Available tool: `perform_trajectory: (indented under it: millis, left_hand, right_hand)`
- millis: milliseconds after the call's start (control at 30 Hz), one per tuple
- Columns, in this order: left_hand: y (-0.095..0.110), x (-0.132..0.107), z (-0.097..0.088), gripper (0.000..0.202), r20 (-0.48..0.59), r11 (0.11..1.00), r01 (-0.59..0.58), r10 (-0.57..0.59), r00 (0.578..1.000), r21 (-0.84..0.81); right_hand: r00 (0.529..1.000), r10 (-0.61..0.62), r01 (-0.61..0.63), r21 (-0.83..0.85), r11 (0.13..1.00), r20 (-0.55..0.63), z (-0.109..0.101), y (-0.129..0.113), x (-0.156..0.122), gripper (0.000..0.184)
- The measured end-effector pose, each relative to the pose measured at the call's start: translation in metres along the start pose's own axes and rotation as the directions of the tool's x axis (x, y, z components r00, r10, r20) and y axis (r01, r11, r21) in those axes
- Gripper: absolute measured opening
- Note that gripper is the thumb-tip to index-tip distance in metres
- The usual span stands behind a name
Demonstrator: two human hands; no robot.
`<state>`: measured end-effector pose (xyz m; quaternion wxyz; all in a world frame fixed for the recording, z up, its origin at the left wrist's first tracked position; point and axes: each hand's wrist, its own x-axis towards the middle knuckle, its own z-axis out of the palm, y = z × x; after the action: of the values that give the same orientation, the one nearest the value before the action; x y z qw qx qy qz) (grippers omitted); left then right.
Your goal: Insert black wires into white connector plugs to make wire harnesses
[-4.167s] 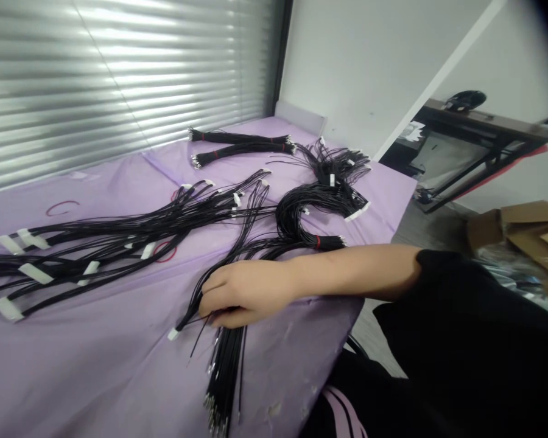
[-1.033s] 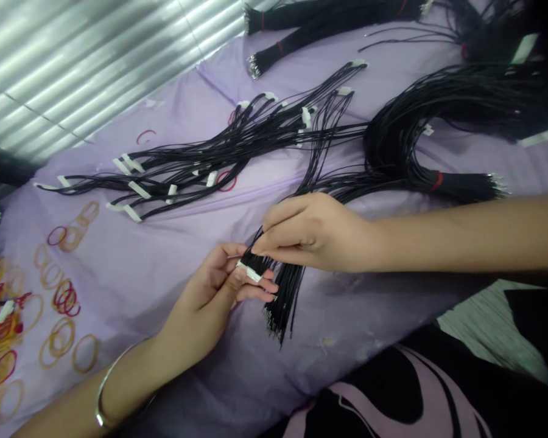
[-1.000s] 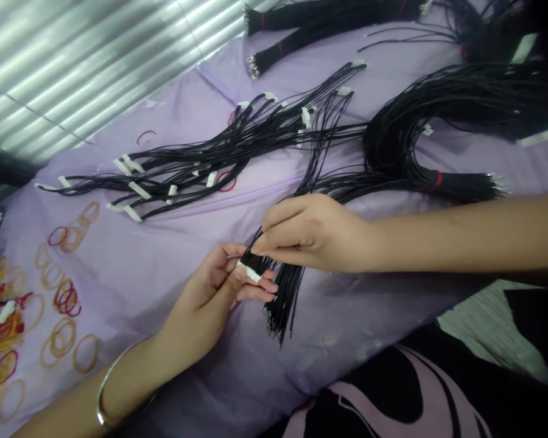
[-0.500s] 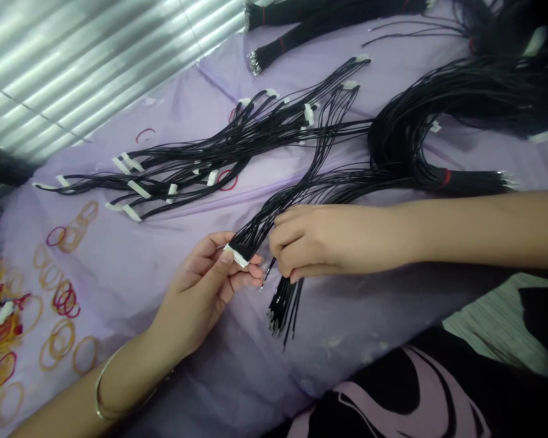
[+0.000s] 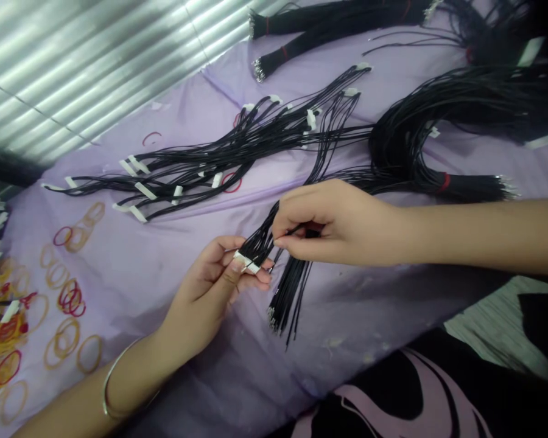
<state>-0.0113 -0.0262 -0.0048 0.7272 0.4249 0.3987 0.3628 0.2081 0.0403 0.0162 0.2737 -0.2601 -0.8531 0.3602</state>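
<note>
While the left hand [image 5: 205, 286] pinches a flat white plastic connector [image 5: 246, 263] between thumb and fingers, the right hand [image 5: 333, 222] has its fingers closed on the thin black wire bundle [image 5: 290, 292] just beside it, both over a creased lilac plastic sheet [image 5: 347, 322].

The only view was taken from the head, aimed forward and down, close above the left hand [image 5: 205, 286] and right hand [image 5: 333, 222]

Silver horiz. blinds [image 5: 95, 67] w/ bright light on slats, creased lilac sheet [image 5: 347, 322] over table alongside
</note>
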Motion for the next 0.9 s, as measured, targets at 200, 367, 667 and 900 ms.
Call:
perform_trajectory:
  millis: [200,367,667,900]
  left_hand:
    - [0.0004,-0.0012,0.0011,0.014,-0.012,1.0,0.009,-0.008,1.0,0.022]
    - [0.001,-0.0014,0.0007,0.015,-0.022,0.999,0.023,-0.022,1.0,0.03]
    - [-0.0008,-0.0019,-0.0014,0.016,-0.01,0.999,0.003,-0.002,1.0,0.05]
    - [0.001,-0.0011,0.0008,0.015,0.004,0.999,-0.004,0.004,1.0,0.053]
  right_hand:
    - [0.974,0.219,-0.213,0.096,0.972,-0.058,-0.0024,-0.0025,0.0021,0.004]
    - [0.98,0.199,-0.196,0.093,0.976,-0.029,-0.0037,-0.0021,0.0028,0.007]
    - [0.99,0.141,-0.14,0.08,0.987,-0.008,-0.0018,0.003,0.0023,0.004]
    - [0.999,0.054,-0.054,0.01,0.999,-0.009,-0.0047,0.003,0.0028,0.005]
